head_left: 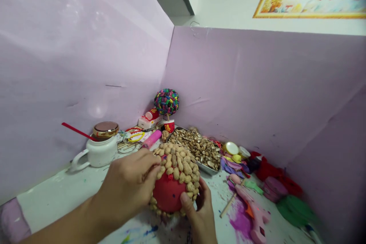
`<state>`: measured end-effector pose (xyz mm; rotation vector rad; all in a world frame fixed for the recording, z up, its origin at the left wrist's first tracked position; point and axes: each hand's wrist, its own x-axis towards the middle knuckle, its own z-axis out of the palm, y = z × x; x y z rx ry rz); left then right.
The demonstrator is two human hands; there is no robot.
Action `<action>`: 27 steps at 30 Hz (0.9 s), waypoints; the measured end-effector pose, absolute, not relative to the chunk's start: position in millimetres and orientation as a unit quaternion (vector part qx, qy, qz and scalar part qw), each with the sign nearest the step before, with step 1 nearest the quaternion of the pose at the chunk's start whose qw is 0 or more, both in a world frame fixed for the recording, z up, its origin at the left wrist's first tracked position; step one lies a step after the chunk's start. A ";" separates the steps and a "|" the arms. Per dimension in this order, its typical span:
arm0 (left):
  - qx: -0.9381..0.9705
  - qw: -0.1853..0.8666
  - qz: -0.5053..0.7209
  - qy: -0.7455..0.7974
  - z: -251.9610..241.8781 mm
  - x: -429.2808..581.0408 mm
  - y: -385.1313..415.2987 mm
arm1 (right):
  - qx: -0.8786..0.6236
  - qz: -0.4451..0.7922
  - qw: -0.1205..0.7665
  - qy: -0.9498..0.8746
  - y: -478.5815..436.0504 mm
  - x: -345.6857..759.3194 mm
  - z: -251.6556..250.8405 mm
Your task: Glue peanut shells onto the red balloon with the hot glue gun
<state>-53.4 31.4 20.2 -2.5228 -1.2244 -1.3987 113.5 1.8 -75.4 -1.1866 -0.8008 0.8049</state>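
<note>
Ball (173, 185): held low in mid-view between both hands, over the near part of the table (85, 185); cannot tell whether resting on it, with the underside hidden. Round, so without any clear long axis. Wears peanuts (187, 167) over the top, down the right side and along the lower edge, but shows a bare red patch (168, 194) on the near side, with a small red nub (170, 177) at the upper border.

Left hand (130, 179): set against the ball's left side, fingers curled, thumb drawn in close to the forefinger. Cannot tell whether pinching a nut or just pressing, with the fingertips partly hidden.

Right hand (202, 209): cups the right and lower right side, partly curled, with a thumb laid at the patch's right edge; seems to bear most of the hold. Nearer to the bare red, then: right thumb, touching, with left fingertips just beside the upper left border.

Beyond the ball, slightly right: tray (210, 170) of shells (197, 145). Left, well apart: mug (101, 153).
</note>
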 end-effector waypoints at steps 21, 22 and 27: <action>-0.794 -0.162 -0.412 -0.416 19.7 -30.3 58.4 | -0.515 -0.109 0.600 -0.603 -11.8 118.4 -29.7; -0.795 -0.160 -0.412 -0.417 19.0 -29.8 57.2 | -0.498 -0.136 0.574 -0.636 -11.9 115.4 -24.6; -0.794 -0.140 -0.406 -0.430 15.5 -30.5 52.6 | -0.551 -0.190 0.500 -0.640 -7.8 101.1 -15.5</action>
